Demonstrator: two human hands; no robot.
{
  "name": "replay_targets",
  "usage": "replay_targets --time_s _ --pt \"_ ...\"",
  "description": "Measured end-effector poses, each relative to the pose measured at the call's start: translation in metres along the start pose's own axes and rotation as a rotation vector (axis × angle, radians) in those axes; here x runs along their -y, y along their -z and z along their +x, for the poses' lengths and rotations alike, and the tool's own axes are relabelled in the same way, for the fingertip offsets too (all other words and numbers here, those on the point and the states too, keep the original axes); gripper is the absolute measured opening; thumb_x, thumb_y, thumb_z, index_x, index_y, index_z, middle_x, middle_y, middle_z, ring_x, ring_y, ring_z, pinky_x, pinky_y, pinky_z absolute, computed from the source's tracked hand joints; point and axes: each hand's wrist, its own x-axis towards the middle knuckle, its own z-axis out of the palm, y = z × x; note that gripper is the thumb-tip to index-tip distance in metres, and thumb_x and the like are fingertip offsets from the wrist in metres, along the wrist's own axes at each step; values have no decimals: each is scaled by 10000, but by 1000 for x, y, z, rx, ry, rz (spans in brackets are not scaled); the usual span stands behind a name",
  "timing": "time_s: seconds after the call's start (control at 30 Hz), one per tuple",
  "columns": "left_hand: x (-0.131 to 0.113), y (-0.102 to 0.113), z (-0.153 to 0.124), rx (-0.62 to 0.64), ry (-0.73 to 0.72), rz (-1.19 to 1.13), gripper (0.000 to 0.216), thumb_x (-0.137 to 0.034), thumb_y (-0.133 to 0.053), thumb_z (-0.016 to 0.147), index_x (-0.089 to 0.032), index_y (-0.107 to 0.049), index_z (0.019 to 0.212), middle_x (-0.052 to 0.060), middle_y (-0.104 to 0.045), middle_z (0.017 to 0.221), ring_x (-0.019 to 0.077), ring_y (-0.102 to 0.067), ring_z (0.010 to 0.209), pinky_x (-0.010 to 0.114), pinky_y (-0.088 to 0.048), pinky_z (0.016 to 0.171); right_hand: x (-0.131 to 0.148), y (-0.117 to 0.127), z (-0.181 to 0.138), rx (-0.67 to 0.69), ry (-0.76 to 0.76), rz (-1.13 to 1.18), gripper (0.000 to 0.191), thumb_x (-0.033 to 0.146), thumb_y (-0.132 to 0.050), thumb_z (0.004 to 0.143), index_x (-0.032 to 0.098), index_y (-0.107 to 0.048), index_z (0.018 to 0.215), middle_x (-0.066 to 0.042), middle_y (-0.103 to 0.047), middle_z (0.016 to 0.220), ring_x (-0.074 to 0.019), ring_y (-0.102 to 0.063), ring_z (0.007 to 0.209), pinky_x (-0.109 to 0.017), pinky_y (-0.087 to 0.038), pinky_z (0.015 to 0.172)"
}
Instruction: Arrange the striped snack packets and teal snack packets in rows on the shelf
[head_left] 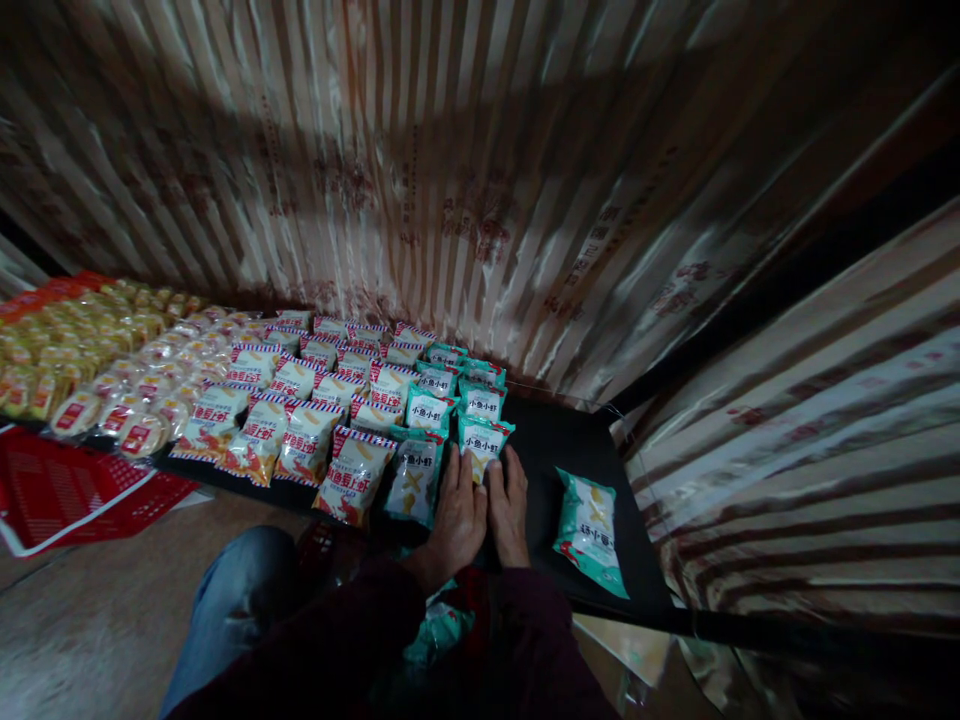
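Both my hands are on a teal and white snack bag (pixel 484 440) at the front of a short row on the black shelf (pixel 570 430). My left hand (pixel 457 510) presses its left side, and my right hand (pixel 510 508) closes on its right side. Left of it stands another teal snack bag (pixel 414 480), close to my left fingers. More teal bags (pixel 433 382) stand behind in two columns. Apart on the right, a single teal snack bag (pixel 592 530) lies on the shelf, its print upside down.
Rows of white, red and blue snack bags (pixel 300 440) fill the shelf's middle. Round wrapped snacks (pixel 142 420) and yellow packs (pixel 45 360) lie farther left. A red basket (pixel 67 490) is below left; teal bags (pixel 442 630) sit under my arms. Striped sheeting (pixel 420 180) hangs behind.
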Motion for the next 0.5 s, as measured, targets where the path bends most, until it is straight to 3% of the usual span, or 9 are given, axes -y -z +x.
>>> replay_targets --time_s 0.1,0.2,0.37,0.5 --pt "3 -2 0 1 -2 2 613 -221 -310 921 -1 -208 1484 185 -47 1599 229 -62 1485 397 -135 1215 9 -1 8 35 -48 45 856 688 -359 814 76 -429 1409 -189 -407 1483 -288 -342 1390 -442 -259 1138" --pt "6 -3 1 -4 0 -9 649 -165 -354 875 -32 -207 1493 153 -50 1604 228 -58 1485 393 -131 1218 14 -4 12 87 -103 82 782 665 -371 840 164 -403 1439 -134 -468 1455 -274 -442 1329 -428 -329 1091" --pt "9 -4 5 -10 19 -5 691 -130 -390 828 -14 -216 1487 163 -55 1602 249 -56 1485 402 -112 1220 13 -7 11 96 -38 64 709 634 -361 871 203 -426 1430 -108 -532 1405 -254 -492 1281 -408 -360 1060" --pt "7 -5 6 -35 19 -3 694 -114 -385 822 11 -208 1482 178 -65 1599 237 -44 1485 385 -102 1222 13 -5 12 83 -78 71 712 633 -394 858 194 -446 1417 -118 -530 1405 -255 -489 1288 -405 -361 1067"
